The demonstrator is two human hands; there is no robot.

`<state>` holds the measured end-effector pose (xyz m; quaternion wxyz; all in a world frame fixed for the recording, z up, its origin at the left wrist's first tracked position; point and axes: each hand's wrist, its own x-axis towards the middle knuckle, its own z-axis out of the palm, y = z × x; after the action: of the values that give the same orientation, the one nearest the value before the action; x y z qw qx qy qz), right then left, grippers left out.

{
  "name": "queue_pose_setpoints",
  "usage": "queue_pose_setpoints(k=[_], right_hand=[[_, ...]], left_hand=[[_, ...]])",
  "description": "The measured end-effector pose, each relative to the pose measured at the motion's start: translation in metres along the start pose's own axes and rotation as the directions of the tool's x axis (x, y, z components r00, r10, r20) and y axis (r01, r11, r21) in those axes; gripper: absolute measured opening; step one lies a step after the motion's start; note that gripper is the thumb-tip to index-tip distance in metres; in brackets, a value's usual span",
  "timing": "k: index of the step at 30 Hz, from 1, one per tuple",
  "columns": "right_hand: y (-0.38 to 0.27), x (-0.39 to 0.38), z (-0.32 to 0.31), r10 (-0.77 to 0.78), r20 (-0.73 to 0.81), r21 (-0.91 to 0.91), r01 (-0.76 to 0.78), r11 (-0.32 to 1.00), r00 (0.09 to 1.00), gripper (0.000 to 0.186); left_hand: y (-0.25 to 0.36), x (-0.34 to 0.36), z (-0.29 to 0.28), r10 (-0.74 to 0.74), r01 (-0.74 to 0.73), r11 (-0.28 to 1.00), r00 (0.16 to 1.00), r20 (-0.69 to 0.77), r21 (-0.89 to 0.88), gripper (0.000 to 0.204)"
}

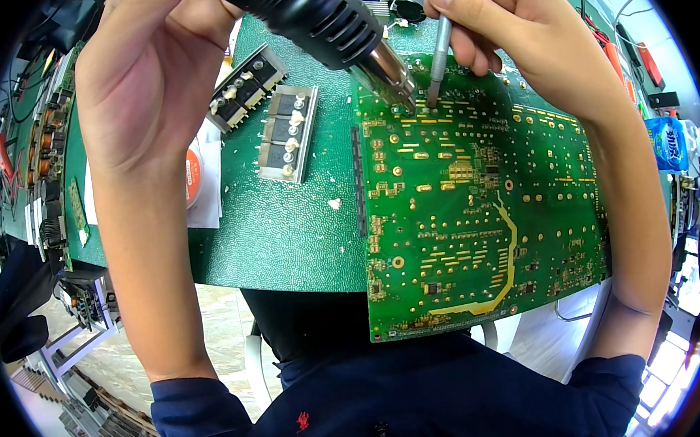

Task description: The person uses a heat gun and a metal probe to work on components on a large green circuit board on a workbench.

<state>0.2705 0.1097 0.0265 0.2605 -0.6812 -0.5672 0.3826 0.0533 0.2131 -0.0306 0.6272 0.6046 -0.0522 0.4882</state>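
Observation:
My left hand [148, 73] is closed round a black hot-air gun [321, 23] with a vented barrel; the top edge cuts off part of the grip. Its metal nozzle [391, 74] points down at the upper left of a large green circuit board [460, 240]. Between the thumb and fingers of my right hand [518, 33] is a slim silver pen-like tool [441, 53], held nearly upright. The tool's narrow, brownish tip meets the board beside the nozzle, close to a row of gold pads. The board overhangs the table's near edge, over my lap.
Two heatsink strips with black components, one slanted [248, 86] and one upright [288, 133], lie on the green table mat [285, 239]. White crumbs are scattered near them. Left are papers with an orange round label [193, 177] and other boards [48, 155]; right, a blue packet [666, 145].

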Motion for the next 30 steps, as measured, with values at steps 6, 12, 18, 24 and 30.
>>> queue_pose_setpoints(k=[6, 12, 18, 24, 30], right_hand=[[0.009, -0.003, -0.01, 0.004, 0.011, 0.062, -0.005, 0.998, 1.0, 0.027], [0.006, 0.001, -0.012, 0.142, 0.029, 0.084, -0.144, 0.986, 0.989, 0.024], [0.017, -0.001, -0.016, -0.083, 0.061, 0.18, 0.071, 0.981, 0.995, 0.022], [0.009, -0.002, -0.009, -0.093, 0.104, 0.092, 0.084, 0.992, 0.99, 0.027], [0.008, 0.0, 0.003, -0.159, 0.117, 0.091, 0.149, 0.985, 0.98, 0.032]], left_hand=[[0.002, 0.001, 0.0, -0.015, 0.018, 0.998, 0.999, 0.051, -0.064, 0.048], [-0.001, 0.001, -0.003, -0.024, 0.03, 0.992, 0.998, 0.05, -0.121, 0.048], [-0.002, 0.002, -0.006, -0.007, 0.014, 0.995, 0.997, 0.075, -0.097, 0.047], [0.002, 0.001, 0.0, -0.025, 0.026, 0.999, 0.999, 0.025, -0.045, 0.049], [0.004, -0.003, -0.003, -0.057, 0.056, 0.997, 0.998, -0.017, -0.049, 0.05]])
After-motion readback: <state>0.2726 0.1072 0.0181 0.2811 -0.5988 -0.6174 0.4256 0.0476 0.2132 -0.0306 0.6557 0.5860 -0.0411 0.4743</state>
